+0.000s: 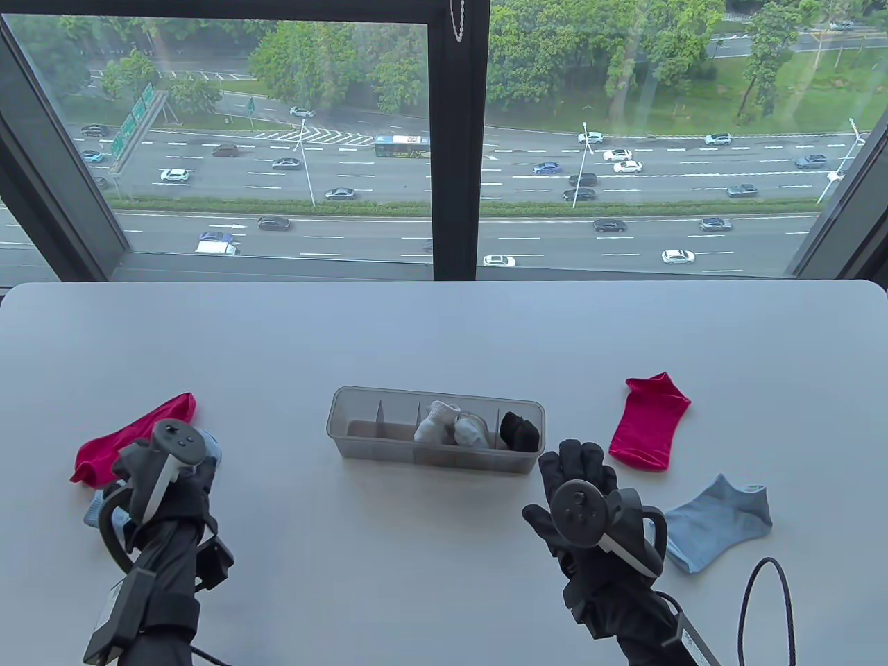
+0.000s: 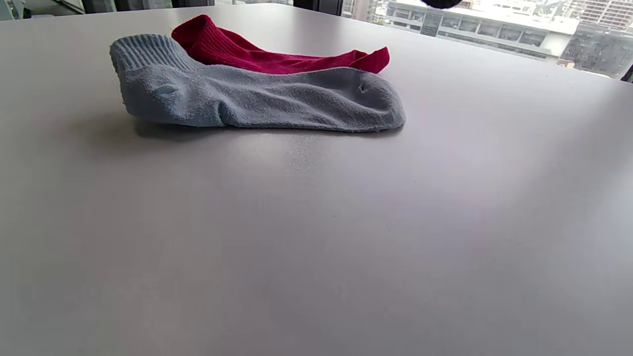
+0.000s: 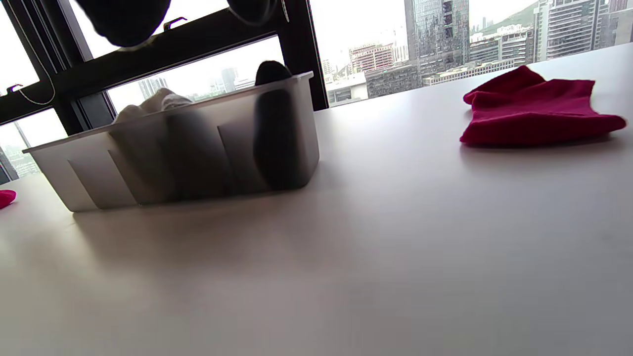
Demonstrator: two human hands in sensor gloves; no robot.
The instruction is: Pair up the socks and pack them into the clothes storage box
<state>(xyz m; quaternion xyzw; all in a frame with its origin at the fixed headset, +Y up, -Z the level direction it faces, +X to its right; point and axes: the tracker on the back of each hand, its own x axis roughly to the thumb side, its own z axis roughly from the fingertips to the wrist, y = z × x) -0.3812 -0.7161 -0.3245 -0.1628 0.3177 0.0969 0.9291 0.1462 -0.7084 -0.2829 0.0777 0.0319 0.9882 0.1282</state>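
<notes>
On the table (image 1: 444, 333), the storage box (image 1: 361, 451) holds rolled white socks (image 1: 447, 424) and black socks (image 1: 520, 431), the empty, loose-fingered right hand (image 1: 579, 485) just right of it, red sock (image 1: 649, 423) and blue sock (image 1: 718, 520) farther right, while left of the box the left hand (image 1: 166, 479), its fingers hidden, hovers over another red sock (image 2: 277, 57) and blue sock (image 2: 257, 99).

Bare table (image 1: 430, 333) behind storage box (image 1: 436, 458), socks flanking both sides, centre front open

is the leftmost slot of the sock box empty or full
Empty: in the table view the storage box shows only bare floor left of its first divider; the socks sit further right.
</notes>
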